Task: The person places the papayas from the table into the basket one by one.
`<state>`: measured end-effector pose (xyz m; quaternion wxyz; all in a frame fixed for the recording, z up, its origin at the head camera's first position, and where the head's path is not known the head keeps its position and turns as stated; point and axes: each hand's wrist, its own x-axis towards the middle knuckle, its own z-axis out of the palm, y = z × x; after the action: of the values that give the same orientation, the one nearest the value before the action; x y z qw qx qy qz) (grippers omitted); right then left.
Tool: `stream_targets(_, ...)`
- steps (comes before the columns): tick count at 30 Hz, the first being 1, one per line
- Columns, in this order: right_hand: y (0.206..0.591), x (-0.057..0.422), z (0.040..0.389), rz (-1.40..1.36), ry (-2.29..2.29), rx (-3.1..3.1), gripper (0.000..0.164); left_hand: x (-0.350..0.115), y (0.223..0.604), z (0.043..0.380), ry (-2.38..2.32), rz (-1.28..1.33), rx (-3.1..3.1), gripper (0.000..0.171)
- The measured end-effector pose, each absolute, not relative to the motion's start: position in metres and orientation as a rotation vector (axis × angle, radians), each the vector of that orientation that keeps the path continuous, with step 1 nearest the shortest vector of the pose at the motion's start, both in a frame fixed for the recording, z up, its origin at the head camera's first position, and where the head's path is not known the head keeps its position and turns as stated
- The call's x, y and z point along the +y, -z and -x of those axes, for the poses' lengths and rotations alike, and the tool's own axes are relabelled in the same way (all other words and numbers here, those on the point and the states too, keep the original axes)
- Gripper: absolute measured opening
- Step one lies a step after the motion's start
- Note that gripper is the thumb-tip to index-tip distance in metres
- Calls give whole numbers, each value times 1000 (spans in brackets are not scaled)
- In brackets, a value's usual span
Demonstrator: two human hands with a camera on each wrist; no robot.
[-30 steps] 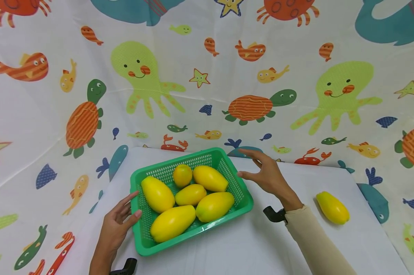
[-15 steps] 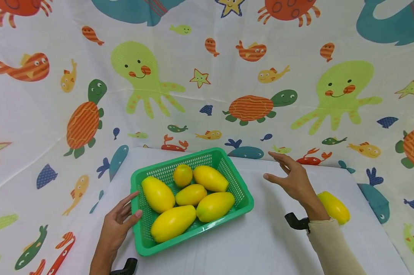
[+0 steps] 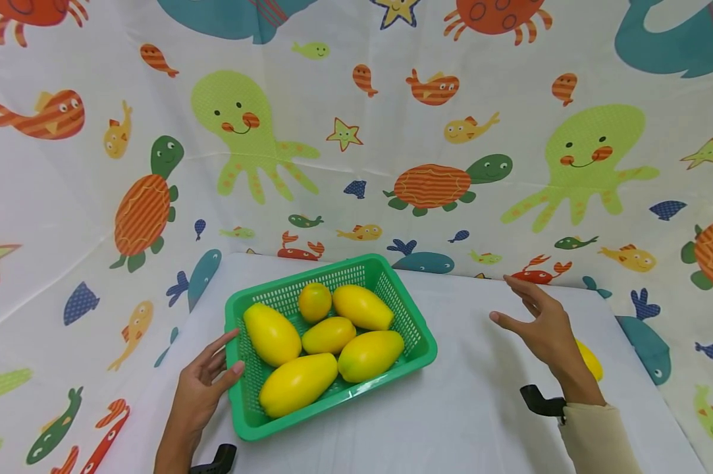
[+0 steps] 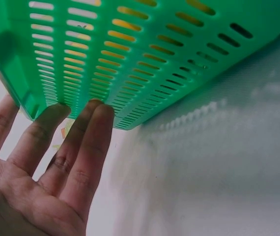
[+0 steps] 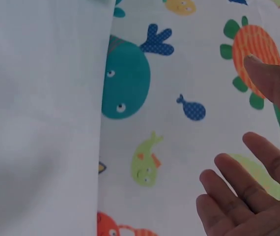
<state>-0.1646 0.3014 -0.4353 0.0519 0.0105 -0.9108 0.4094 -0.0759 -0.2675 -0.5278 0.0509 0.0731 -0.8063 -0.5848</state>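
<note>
A green plastic basket (image 3: 356, 391) with slotted walls holds several smooth yellow fruits, papaya-like in shape, among them a large one (image 3: 299, 386) at the front. A smaller, rounder orange-yellow fruit (image 3: 315, 303) lies at the back of the basket. My left hand (image 3: 197, 388) is at the basket's left end, fingers extended; in the left wrist view its fingertips (image 4: 102, 112) rest against the outer wall. Over the table to the right, my right hand (image 3: 542, 329) has its thumb and fingers spread, holding nothing. Behind its wrist a single yellow fruit (image 3: 590, 360) lies mostly hidden.
A white cloth covers the table (image 3: 451, 421). Behind and beside it hangs a white sheet (image 3: 344, 85) printed with sea animals. Each wrist wears a black camera mount, such as the right one (image 3: 542, 401).
My right hand has moved away from the basket's right edge, rightward across the table, and now covers much of the lone fruit. My left hand and the basket have stayed in place.
</note>
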Motion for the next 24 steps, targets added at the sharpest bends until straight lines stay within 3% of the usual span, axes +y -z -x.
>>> stream_targets(24, 455, 380, 132, 416, -1193, -2819, 102, -268, 528, 77, 1784, -241, -2462, 60)
